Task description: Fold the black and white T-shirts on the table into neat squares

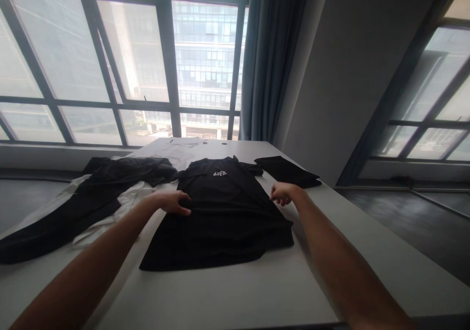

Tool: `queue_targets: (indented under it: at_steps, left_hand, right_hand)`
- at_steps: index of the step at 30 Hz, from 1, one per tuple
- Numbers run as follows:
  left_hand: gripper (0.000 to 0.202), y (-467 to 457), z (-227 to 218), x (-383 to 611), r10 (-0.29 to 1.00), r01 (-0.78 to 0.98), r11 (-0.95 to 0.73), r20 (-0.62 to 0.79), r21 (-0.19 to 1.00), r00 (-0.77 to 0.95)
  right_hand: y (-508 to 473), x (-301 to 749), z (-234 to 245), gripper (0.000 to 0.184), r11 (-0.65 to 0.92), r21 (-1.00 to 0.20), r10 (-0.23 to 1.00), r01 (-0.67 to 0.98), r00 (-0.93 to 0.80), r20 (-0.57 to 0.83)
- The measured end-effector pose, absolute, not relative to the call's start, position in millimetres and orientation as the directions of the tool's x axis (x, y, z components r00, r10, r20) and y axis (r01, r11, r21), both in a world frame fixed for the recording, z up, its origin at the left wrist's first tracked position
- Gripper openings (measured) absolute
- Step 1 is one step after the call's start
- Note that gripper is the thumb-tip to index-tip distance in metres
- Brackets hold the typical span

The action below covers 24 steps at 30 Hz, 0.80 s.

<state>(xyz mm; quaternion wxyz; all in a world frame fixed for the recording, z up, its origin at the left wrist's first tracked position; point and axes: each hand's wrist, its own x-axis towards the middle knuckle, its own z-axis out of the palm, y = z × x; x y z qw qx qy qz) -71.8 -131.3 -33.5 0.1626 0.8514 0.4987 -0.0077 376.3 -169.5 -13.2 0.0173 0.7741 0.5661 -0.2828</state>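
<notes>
Work position: a black T-shirt (223,217) lies spread on the white table (235,295), collar end toward the window (205,56), hem toward the person. A white print (219,174) sits near the collar end. The body lies largely flat with shallow wrinkles; the hem runs unevenly and rises toward its right corner.

Hands: the left hand (174,202) is at the left side edge, partly open, thumb and fingers parted with dark fabric visible in the gap; no firm hold shows. The right hand (282,193) is at the right side edge, fingers curled downward; whether it grips the edge cannot be told from this view.

Step in hand: judging by hand placement, alignment of the shirt by its two side edges.

Next move: this position appears to call for matched contact on both edges, at equal height along the body, with light, even tension so that the fabric does not skew.

Clearance: a folded black garment (288,171) lies just beside the right sleeve (256,170). To the left, a dark garment (91,202) lies over white cloth (99,232), close to the shirt's left shoulder; avoid catching it during any lateral pull
</notes>
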Motion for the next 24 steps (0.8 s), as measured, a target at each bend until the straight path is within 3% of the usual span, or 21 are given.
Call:
queue_targets:
  at_steps: [5, 9, 14, 19, 22, 24]
  left_hand:
    - [0.043, -67.8, -35.8, -29.6, 0.901, 0.878, -0.434, 0.118, 0.202, 0.418]
    - [0.048, -11.8, -40.4, -17.9, 0.926, 0.925, -0.358, 0.176, 0.131, 0.334]
    - [0.067, 50.2, -45.6, -17.2, 0.963, 0.955, -0.259, 0.11, 0.144, 0.245]
    - [0.03, 83.5, -41.1, -20.2, 0.951, 0.926, -0.309, 0.077, 0.22, 0.299]
    - [0.03, 95.1, -27.6, -51.0, 0.953, 0.889, -0.301, 0.133, 0.345, 0.272]
    - [0.032, 102.3, -16.6, -86.0, 0.973, 0.921, -0.224, 0.12, 0.318, 0.196]
  right_hand:
    - [-112.6, 363.8, -10.9, 0.024, -0.271, -0.238, 0.958, 0.932, 0.238, -0.159]
    - [-65.8, 368.2, -13.8, 0.028, -0.275, -0.216, 0.958, 0.937, 0.286, 0.021]
    - [-5.6, 387.9, -24.1, 0.032, -0.301, -0.214, 0.945, 0.929, 0.321, 0.061]
    - [39.2, 402.3, -46.3, 0.034, -0.232, -0.144, 0.969, 0.962, 0.242, 0.056]
    - [51.2, 408.6, -56.8, 0.04, -0.19, -0.101, 0.98, 0.977, 0.195, 0.042]
    - [54.1, 412.7, -59.7, 0.042, -0.178, -0.074, 0.983, 0.981, 0.181, 0.037]
